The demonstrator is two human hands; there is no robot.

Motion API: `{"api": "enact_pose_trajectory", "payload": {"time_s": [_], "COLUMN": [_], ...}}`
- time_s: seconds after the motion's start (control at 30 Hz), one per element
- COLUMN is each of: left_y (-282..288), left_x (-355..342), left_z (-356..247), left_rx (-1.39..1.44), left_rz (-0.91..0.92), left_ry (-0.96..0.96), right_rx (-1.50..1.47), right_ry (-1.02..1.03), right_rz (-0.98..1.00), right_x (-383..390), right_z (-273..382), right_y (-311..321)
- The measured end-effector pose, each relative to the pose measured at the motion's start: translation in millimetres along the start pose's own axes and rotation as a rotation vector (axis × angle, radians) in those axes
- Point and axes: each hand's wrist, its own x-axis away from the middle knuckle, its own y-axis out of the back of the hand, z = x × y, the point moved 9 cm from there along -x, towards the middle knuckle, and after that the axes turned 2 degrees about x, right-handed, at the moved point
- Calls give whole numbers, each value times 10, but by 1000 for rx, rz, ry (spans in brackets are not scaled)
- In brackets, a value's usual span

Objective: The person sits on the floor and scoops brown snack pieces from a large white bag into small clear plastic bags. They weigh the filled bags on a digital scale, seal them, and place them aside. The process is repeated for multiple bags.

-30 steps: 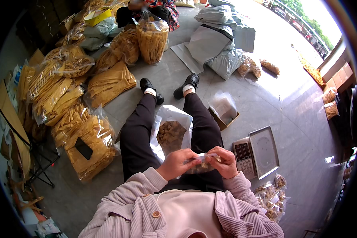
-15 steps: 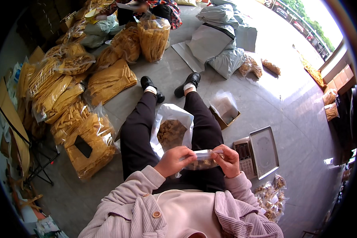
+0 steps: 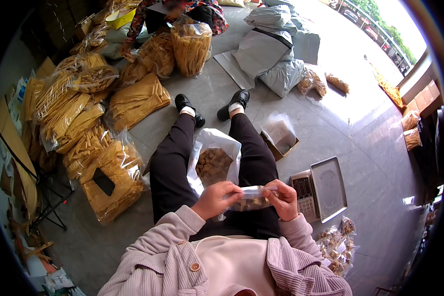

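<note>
Between my two hands is a small clear zip bag (image 3: 251,202) with brown chunks inside, its top edge stretched level over my lap. My left hand (image 3: 219,198) pinches the left end of that edge, and my right hand (image 3: 283,199) grips the right end between thumb and fingers. Just beyond the hands, a large white sack (image 3: 195,165) stands with its mouth wide between my thighs. Brown cube-like chunks (image 3: 214,166) fill the part of it that shows.
To the right lie a digital scale (image 3: 329,190), a carton of clear bags (image 3: 280,140) and a heap of filled small bags (image 3: 338,249). Large bags of tan strips (image 3: 76,116) crowd the left; a phone (image 3: 103,182) rests on one. Grey sacks (image 3: 276,49) and another person (image 3: 182,12) are farther off.
My hands and the zip bag have hardly moved. At the back left, the other person's arm now reaches down to the bags, and a yellow tray shows more fully.
</note>
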Motion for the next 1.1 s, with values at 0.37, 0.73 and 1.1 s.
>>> {"api": "enact_pose_trajectory", "payload": {"time_s": [0.37, 0.73, 1.1], "left_y": [333, 379, 348], "left_x": [14, 66, 80], "left_z": [153, 350, 400], "left_rx": [16, 188, 199], "left_rz": [-118, -166, -151], "left_ry": [40, 174, 192], "right_rx": [-183, -227, -233], "right_ry": [7, 1, -11], "right_rz": [-267, -325, -317], "right_x": [4, -2, 2], "right_z": [-83, -121, -136], "right_y": [313, 397, 395]}}
